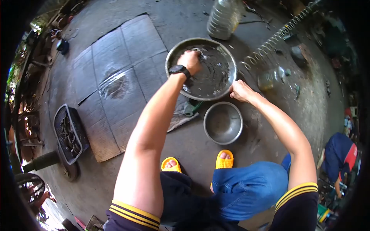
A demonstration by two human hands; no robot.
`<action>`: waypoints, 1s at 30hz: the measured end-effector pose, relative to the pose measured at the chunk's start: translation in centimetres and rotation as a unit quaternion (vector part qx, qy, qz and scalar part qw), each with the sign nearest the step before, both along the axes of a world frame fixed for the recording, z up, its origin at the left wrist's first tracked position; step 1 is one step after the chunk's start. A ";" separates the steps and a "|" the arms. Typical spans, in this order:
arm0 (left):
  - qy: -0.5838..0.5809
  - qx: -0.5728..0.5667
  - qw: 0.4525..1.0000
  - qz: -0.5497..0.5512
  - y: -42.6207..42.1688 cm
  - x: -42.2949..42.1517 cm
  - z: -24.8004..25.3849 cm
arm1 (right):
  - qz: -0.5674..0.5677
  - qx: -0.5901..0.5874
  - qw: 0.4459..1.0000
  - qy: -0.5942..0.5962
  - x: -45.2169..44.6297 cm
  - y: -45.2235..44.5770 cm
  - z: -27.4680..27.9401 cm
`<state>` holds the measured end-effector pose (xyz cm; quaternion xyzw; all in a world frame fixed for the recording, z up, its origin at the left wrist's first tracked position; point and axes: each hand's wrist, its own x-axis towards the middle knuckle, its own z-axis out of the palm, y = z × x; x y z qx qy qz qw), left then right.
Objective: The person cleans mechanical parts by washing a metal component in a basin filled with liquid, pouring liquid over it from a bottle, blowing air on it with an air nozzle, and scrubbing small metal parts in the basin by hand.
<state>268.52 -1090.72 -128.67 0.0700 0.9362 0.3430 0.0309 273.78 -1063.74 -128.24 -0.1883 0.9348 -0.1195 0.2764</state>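
A wide metal basin holds dark liquid with ripples and bubbles. My left hand, with a black watch at the wrist, reaches into the basin's left side; its fingers are curled down and their tips are hidden, so what they hold, if anything, does not show. At the basin's lower right rim, my right hand is closed on the edge. Just below the basin stands a smaller metal bowl, touched by neither hand.
Flattened cardboard with a wet patch lies left. A black crate of parts stands farther left. Behind the basin is a plastic jug; a coiled hose and a bottle are right. Another person is far right.
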 end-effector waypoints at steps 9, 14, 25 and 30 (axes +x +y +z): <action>0.126 0.081 0.989 -0.005 2.9 -2.0 3.9 | -0.199 -0.326 0.860 0.338 -3.3 -1.0 11.6; 0.098 -0.043 0.994 -0.012 5.4 -1.1 1.4 | -0.051 -0.066 0.974 0.209 -3.9 2.3 2.6; -0.025 0.002 1.000 0.003 4.7 -1.8 -0.3 | -0.186 -0.121 0.974 -0.054 8.6 8.6 -6.6; -0.011 0.000 0.999 -0.034 6.3 -1.4 1.7 | -0.319 -0.188 0.929 -0.001 11.8 16.0 -5.4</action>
